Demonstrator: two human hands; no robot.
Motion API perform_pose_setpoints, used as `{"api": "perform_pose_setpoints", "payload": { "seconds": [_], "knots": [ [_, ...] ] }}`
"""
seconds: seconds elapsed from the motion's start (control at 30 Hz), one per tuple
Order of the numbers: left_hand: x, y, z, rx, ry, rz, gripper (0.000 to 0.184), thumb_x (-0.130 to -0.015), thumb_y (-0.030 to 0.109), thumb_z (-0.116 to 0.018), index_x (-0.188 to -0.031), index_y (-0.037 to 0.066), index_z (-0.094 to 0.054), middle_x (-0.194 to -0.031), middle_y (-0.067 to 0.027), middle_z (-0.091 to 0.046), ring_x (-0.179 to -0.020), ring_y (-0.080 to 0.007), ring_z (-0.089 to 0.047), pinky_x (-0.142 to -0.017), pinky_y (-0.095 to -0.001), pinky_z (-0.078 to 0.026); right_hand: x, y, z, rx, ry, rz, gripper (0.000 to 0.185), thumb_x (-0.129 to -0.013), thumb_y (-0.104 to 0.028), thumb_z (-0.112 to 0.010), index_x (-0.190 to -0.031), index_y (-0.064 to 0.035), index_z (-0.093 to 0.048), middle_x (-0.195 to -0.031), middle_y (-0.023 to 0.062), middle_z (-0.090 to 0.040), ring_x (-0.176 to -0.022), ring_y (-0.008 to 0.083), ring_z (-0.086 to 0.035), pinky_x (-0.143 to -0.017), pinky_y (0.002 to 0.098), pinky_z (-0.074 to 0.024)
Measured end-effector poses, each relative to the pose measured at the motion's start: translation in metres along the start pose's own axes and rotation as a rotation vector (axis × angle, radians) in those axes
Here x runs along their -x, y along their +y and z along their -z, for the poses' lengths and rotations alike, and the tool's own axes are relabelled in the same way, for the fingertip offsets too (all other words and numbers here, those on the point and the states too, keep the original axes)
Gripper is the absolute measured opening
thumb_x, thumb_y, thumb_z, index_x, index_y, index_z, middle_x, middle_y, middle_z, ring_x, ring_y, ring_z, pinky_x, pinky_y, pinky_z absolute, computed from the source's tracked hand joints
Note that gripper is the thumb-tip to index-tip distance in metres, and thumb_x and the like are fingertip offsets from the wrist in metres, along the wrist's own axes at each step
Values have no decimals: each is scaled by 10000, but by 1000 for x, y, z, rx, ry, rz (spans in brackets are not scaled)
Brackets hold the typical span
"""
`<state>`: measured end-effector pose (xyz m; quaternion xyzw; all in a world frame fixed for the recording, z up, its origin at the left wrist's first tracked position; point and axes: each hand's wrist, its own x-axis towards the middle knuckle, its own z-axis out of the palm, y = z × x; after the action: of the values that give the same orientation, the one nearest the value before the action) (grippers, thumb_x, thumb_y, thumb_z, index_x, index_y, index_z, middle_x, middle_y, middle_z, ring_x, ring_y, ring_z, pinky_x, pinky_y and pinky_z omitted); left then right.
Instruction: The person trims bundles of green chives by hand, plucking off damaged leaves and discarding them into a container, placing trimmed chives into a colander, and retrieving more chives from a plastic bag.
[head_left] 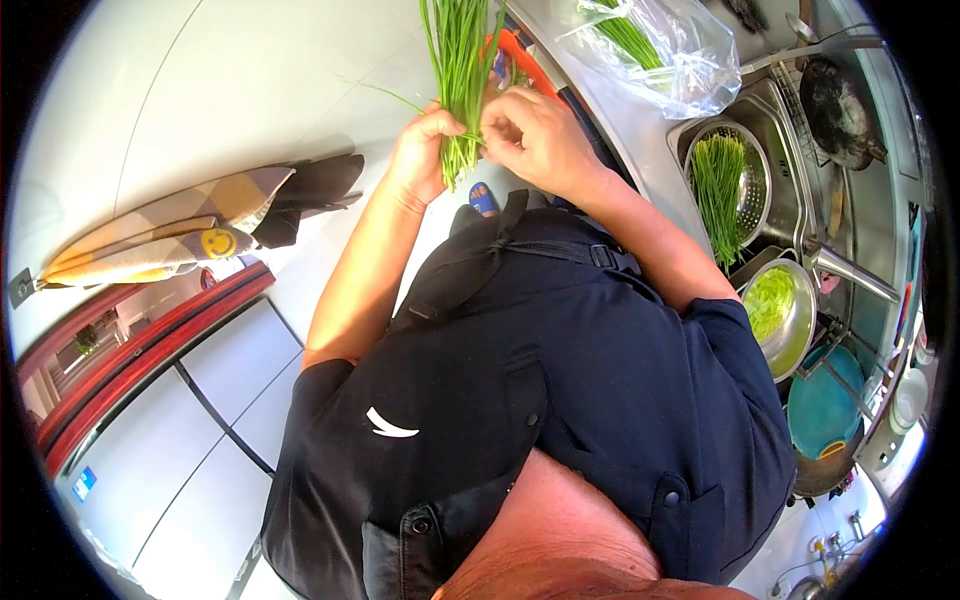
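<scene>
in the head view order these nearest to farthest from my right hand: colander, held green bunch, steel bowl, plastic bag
1. Held green bunch, just left of the right hand
2. Plastic bag, on its right
3. Colander, farther right
4. Steel bowl, lower right in view

There are two hands [538, 138] and three bunches of green stalks [462, 60]. One plastic bag [702, 65] and one colander [756, 190] show.

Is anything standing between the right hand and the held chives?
Nothing visible. The right hand is right beside the held chives, its curled fingertips at the edge near their lower ends. The left hand grips them from the opposite side, leaving that edge unblocked.
</scene>
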<state>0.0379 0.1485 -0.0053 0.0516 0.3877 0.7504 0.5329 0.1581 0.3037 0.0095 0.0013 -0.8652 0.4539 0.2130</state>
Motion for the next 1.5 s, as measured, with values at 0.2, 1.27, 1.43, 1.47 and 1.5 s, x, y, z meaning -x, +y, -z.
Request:
{"api": "perform_pose_setpoints", "payload": {
  "seconds": [0.2, 1.27, 1.43, 1.47, 1.5],
  "knots": [
    [1, 3, 0, 15, -41, 12, 732, -752, 39, -481, -1476, -65, -448, -1313, -217, -632, -1009, -319, -706, -775, -432, -651, 2, 0, 3, 28, -7, -9, 116, -865, -73, -705, -915, -50, -603, -827, 78, -623, -715, 228, -670, -670, 365, -527],
    [5, 2, -7, -96, -49, 10, 450, -760, 12, -525, -1193, -93, -586, -929, -199, -682, -737, -302, -694, -742, -438, -621, 3, 5, 9, 59, 26, -27, 112, -837, -66, -692, -882, -48, -591, -827, 92, -613, -726, 254, -654, -668, 371, -527],
    [6, 3, -11, -70, -43, 25, 455, -730, 9, -516, -1173, -69, -582, -867, -174, -638, -643, -246, -577, -575, -345, -491, 3, 4, 10, 57, 45, -21, 122, -828, -54, -696, -886, -44, -590, -825, 92, -612, -728, 252, -654, -665, 368, -524],
    [5, 3, -13, -71, -44, 24, 455, -730, 9, -516, -1173, -69, -582, -867, -174, -638, -643, -246, -577, -575, -345, -491, 3, 5, 10, 61, 48, -23, 123, -826, -53, -696, -888, -45, -590, -823, 93, -611, -728, 253, -654, -665, 367, -523],
    [5, 3, -14, -77, -24, 19, 460, -721, 7, -511, -1169, -65, -581, -861, -168, -629, -641, -237, -556, -564, -334, -472, 3, 5, 10, 65, 50, -26, 124, -825, -52, -695, -890, -47, -590, -821, 94, -611, -728, 254, -655, -664, 366, -522]
  ]
}}
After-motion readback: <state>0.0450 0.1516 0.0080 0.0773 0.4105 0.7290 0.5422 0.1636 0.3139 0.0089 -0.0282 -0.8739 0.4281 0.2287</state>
